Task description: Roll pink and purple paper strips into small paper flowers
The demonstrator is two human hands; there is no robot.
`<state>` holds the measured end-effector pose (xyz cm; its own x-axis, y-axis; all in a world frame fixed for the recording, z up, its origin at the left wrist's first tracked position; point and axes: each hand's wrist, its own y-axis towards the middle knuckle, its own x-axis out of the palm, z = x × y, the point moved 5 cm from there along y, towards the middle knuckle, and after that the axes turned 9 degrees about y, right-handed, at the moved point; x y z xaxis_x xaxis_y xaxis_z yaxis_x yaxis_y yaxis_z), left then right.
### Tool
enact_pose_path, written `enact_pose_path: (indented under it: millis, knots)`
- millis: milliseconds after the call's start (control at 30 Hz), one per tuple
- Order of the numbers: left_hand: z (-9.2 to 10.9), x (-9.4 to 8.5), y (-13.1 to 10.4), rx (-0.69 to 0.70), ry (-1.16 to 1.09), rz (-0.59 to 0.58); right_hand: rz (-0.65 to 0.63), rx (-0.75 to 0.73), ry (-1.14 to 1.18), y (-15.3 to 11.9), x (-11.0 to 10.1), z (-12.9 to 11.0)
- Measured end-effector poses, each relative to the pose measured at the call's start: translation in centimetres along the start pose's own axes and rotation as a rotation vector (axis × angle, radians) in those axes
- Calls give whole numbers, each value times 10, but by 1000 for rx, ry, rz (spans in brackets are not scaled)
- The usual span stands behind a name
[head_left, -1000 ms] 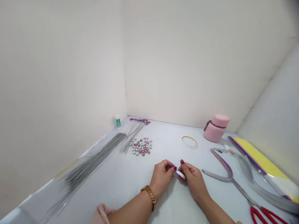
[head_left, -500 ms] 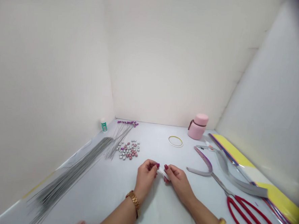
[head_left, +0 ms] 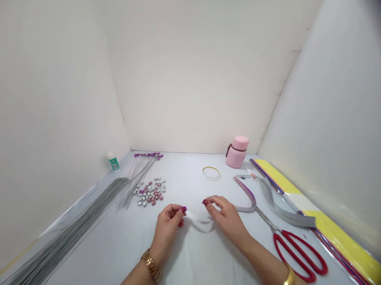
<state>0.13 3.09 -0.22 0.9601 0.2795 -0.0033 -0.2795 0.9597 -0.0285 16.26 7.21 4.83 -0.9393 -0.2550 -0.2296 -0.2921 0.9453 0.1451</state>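
My left hand (head_left: pixel 169 220) is closed in a pinch on a small purple piece at one end of a thin white paper strip (head_left: pixel 200 222). The strip curls in a loose loop to the right, and its far part reaches the underside of my right hand (head_left: pixel 226 215). That hand is loosely curved with the thumb out, apart from the pinched end. Left of the hands lies a pile of small silver and pink folded stars (head_left: pixel 150 194).
Thin grey wires (head_left: pixel 75 226) lie at left, near purple-tipped stems (head_left: pixel 147 156) and a green-white glue bottle (head_left: pixel 113 161). A tape ring (head_left: pixel 211 173) and pink flask (head_left: pixel 237 152) stand behind. At right are red-handled scissors (head_left: pixel 295 250), grey strips (head_left: pixel 283 212) and yellow packets (head_left: pixel 336 231).
My hands have moved apart, the right one off to the right. The white strip, mostly hidden between my fingers before, now shows as a loose curve. The view has shifted slightly.
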Motion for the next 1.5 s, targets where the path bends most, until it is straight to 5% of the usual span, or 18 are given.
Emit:
enact_pose_path:
  millis: [100,200,367,433,500,567,733,833,1500]
  knots:
    - [2,2,-2,-4,0,-14,-145,25,25,-6,19,-4]
    - [1,-2,0,-5,-8,32,-446,241,205,-29,39,5]
    - [-2,-3,2,-12,-3,39,-880,399,100,-49,15,11]
    - [-2,0,1,-18,14,6,-661,306,-7,-28,-6,9]
    - [-1,3,0,-18,38,-27,-298,143,-77,-5,-22,1]
    - [0,5,-1,-15,66,-52,-134,12,-68,4,-17,-5]
    - [0,7,0,-15,137,-97,-280,153,168,-7,36,18]
    - [-1,8,1,-22,162,-130,-248,271,348,-15,48,35]
    - [1,11,-2,-40,158,-236,-263,292,529,-17,47,40]
